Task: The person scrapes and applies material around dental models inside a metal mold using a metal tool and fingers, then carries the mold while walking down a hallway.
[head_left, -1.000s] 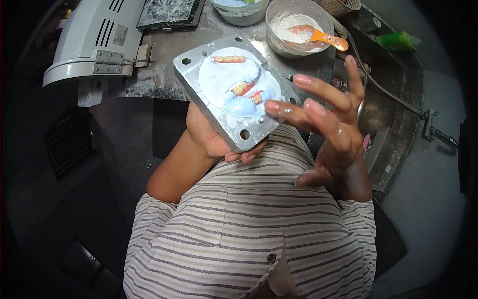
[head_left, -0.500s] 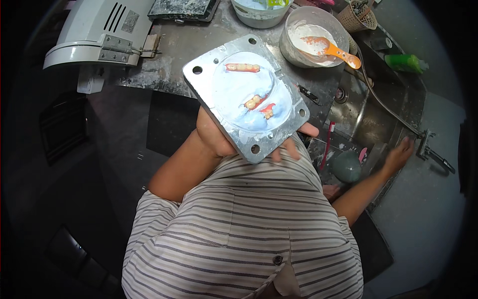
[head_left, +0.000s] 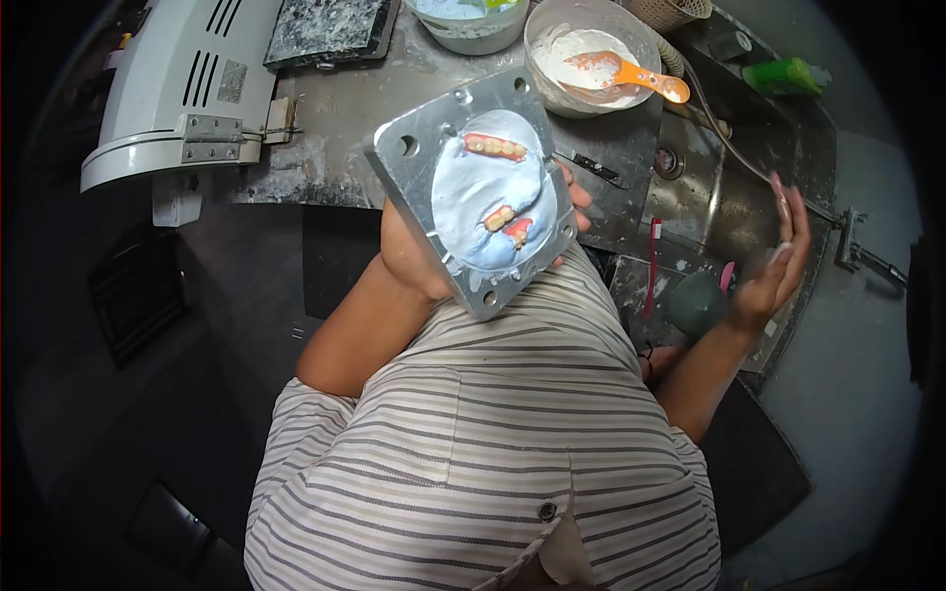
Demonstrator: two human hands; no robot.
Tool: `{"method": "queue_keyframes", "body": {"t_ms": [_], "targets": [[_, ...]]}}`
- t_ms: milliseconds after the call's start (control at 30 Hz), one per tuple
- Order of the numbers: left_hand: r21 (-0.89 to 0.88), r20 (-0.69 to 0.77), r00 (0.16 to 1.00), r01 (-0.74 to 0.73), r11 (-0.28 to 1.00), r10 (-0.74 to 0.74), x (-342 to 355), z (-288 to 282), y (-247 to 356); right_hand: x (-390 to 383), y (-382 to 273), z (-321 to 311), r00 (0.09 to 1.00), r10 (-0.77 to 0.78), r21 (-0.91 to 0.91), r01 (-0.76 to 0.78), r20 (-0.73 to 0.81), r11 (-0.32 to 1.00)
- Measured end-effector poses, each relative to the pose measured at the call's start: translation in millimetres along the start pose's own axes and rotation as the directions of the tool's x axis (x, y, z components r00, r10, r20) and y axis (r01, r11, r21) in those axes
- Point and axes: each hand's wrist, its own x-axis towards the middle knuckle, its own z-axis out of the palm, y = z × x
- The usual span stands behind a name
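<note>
My left hand point(head_left: 409, 251) grips a square metal denture flask half point(head_left: 418, 187) from beneath, with fingertips showing past its right edge. The flask has holes at its corners and is tilted. Pale blue-white plaster point(head_left: 458, 207) fills its round middle. Set in the plaster are a longer row of teeth on pink wax or gum point(head_left: 496, 148) near the top, and two short tooth pieces, one tan point(head_left: 500, 219) and one pinker point(head_left: 517, 232), lower down. My right hand point(head_left: 774, 281) is raised at the sink's right side, holding nothing, fingers stretched out.
Behind the flask stand a bowl of white powder point(head_left: 540, 74) with an orange scoop point(head_left: 660, 83) and another bowl point(head_left: 478, 39). A knife point(head_left: 596, 169) lies on the bench. Right of it are the sink point(head_left: 709, 202), a tap point(head_left: 855, 241), a red toothbrush point(head_left: 652, 271) and a dark rubber bowl point(head_left: 695, 303).
My right hand has come away from beside the tap and lifted, fingers now extended. The flask has tilted and turned slightly in my left hand. The view has shifted a little.
</note>
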Motion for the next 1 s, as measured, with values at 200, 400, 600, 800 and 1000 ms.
{"method": "queue_keyframes", "body": {"t_ms": [200, 400, 600, 800, 1000], "targets": [[-0.174, 0.214, 0.975, 0.098, 0.98, -0.059, -7, 4, -6, -1, -86, 69, 0.694, -0.553, 0.115, 0.571, 0.46, 0.813], [-0.204, -0.263, 0.952, -0.215, 0.955, 0.158, -22, 25, -17, -4, -100, 83, 0.516, -0.598, 0.191, 0.637, 0.614, 0.747], [-0.232, 0.314, 0.932, -0.108, 0.967, 0.179, -22, 13, -17, -15, -107, 92, 0.607, -0.601, 0.239, 0.572, 0.52, 0.785], [-0.557, -0.006, 0.984, -0.15, 0.817, 0.176, -25, 19, -18, -20, -99, 87, 0.624, -0.649, 0.237, 0.616, 0.435, 0.752], [-0.498, 0.107, 0.972, -0.129, 0.857, 0.208, -19, 12, -19, -22, -100, 85, 0.595, -0.602, 0.155, 0.63, 0.533, 0.761]]}}
